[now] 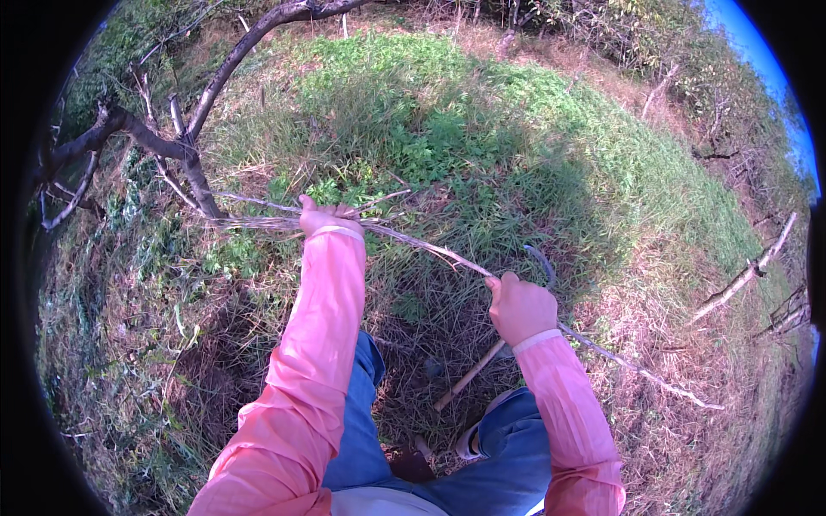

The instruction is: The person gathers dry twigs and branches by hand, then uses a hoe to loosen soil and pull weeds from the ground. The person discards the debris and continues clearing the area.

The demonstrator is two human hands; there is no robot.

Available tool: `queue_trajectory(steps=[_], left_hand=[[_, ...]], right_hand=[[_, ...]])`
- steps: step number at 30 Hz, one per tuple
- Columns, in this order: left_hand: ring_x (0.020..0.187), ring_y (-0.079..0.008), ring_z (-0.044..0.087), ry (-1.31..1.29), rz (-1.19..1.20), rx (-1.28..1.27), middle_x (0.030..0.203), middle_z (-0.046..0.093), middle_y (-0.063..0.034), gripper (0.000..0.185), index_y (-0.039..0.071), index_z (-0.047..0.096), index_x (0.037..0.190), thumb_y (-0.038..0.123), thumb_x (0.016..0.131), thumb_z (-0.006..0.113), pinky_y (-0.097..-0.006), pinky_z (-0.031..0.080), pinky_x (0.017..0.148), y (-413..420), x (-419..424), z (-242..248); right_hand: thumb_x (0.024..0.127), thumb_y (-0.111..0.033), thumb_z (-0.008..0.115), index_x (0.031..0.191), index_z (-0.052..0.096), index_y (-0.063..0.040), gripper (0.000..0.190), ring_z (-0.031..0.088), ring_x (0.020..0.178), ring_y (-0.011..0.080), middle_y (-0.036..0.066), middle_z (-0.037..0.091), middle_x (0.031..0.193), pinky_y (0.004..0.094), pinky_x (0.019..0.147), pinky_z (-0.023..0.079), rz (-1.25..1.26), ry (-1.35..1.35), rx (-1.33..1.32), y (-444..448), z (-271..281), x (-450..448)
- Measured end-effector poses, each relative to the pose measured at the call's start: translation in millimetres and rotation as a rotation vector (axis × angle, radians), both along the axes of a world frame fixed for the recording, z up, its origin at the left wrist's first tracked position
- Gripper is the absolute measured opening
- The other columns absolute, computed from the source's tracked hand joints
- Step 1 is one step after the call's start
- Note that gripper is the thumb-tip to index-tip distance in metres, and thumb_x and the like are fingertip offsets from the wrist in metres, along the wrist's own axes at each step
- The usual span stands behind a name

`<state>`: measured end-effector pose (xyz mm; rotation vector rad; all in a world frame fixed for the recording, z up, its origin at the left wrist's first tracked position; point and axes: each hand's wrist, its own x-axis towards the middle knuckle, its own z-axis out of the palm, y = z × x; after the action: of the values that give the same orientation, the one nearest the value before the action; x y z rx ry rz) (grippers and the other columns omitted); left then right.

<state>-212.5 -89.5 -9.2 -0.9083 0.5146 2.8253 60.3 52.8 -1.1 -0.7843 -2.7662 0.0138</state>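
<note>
My left hand (330, 218) is closed around a bundle of thin dry stems (258, 223), which stick out to the left. A long, slender dry branch (429, 246) runs from that fist down to my right hand (524, 308), which grips it too. Past my right wrist its bare tip reaches out to the right, above the grass. Below and behind the right hand lies what looks like a sickle: its curved blade (541, 263) shows above the fist and its wooden handle (470, 377) below, the middle being hidden.
A forked tree limb (187, 151) rises at the left, close to the stems' ends. Green weeds (432, 138) and grass cover the slope ahead. At the right a bare, pale branch (742, 274) slants up from dry grass. My jeans-clad legs (510, 442) are bent below.
</note>
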Motion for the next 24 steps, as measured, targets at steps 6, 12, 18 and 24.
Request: queue_trajectory(steps=[6, 12, 18, 24], left_hand=[[0.042, -0.0138, 0.026, -0.029, 0.047, -0.031, 0.051, 0.022, 0.0036, 0.048, 0.014, 0.03, 0.063, 0.048, 0.09, 0.05, -0.0324, 0.024, 0.044, 0, -5, -3], [0.04, -0.0122, 0.024, -0.092, -0.007, -0.042, 0.051, 0.021, 0.0035, 0.05, 0.014, 0.031, 0.063, 0.052, 0.089, 0.049, -0.0308, 0.024, 0.042, -3, -12, -2], [0.041, -0.0118, 0.025, -0.079, -0.02, 0.079, 0.055, 0.026, 0.0025, 0.045, 0.01, 0.037, 0.073, 0.05, 0.089, 0.051, -0.0289, 0.024, 0.041, -10, -5, 1], [0.04, -0.0117, 0.024, -0.157, -0.007, -0.063, 0.056, 0.027, 0.003, 0.039, 0.01, 0.041, 0.08, 0.046, 0.09, 0.051, -0.0271, 0.025, 0.04, -4, -1, 6]], right_hand=[[0.09, -0.034, 0.05, 0.072, 0.056, -0.006, 0.034, 0.062, 0.053, 0.0338, 0.014, 0.06, 0.057, 0.0447, 0.05, 0.048, -0.031, -0.016, -0.01, -8, 7, -3], [0.091, -0.034, 0.047, 0.072, 0.054, -0.006, 0.035, 0.059, 0.051, 0.035, 0.015, 0.058, 0.055, 0.0461, 0.048, 0.047, -0.006, -0.022, -0.043, -25, 20, 2], [0.091, -0.033, 0.048, 0.07, 0.054, -0.007, 0.034, 0.062, 0.051, 0.0305, 0.012, 0.059, 0.054, 0.0419, 0.047, 0.049, 0.041, -0.009, 0.001, -34, 28, 9], [0.091, -0.034, 0.048, 0.071, 0.053, -0.005, 0.036, 0.059, 0.049, 0.0346, 0.015, 0.057, 0.052, 0.045, 0.046, 0.047, 0.044, 0.018, -0.035, -38, 29, 13]])
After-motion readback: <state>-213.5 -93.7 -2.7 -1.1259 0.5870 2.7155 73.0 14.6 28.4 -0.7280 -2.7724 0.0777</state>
